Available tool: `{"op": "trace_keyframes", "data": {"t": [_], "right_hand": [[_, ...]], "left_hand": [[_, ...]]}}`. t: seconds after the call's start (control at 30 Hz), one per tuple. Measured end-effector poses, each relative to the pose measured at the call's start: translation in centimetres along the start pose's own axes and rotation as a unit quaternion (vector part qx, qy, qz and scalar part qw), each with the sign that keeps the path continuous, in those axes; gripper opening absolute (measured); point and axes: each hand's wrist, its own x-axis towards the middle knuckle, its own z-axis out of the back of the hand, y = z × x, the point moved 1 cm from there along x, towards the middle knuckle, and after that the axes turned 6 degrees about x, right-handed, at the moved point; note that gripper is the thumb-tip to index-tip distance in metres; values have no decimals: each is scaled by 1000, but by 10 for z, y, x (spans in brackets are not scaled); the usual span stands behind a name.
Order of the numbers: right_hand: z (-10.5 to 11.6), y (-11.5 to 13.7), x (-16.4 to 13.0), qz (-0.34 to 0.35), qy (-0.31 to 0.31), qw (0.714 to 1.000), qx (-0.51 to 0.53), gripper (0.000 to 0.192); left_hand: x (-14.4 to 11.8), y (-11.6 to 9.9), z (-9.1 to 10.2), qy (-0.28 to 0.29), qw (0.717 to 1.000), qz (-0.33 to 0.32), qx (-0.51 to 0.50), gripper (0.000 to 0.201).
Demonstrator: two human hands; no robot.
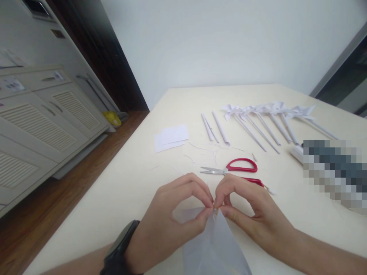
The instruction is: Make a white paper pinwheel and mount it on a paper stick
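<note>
In the head view, my left hand [180, 210], with a dark watch on its wrist, pinches the gathered top of a thin whitish sheet or bag [213, 248]. Close beside it, my right hand [252, 210] pinches at the same spot, thumb against forefinger. A tiny orange-brown bit [216, 209] shows between the fingertips; its kind is too small to make out. Below the hands the sheet spreads toward the table's near edge. Just beyond my fingers lie red-handled scissors [242, 170], blades slightly apart and pointing left, one handle partly covered by my right hand.
Several white paper pinwheels [275, 109] on rolled sticks lie at the back right of the table [183, 103]. Loose paper rolls [220, 128], two paper squares [174, 135], thin paper strips [215, 156] and a cotton swab piece [269, 189] lie around. A blurred-out object [335, 175] is at right.
</note>
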Motion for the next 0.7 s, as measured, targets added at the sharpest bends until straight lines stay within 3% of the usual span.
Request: {"op": "trace_keyframes", "data": {"t": [0.7], "right_hand": [[-1, -1, 0, -1, 1, 999, 35, 8]], "left_hand": [[-1, 2, 3, 8, 1000, -7, -13, 10]]}}
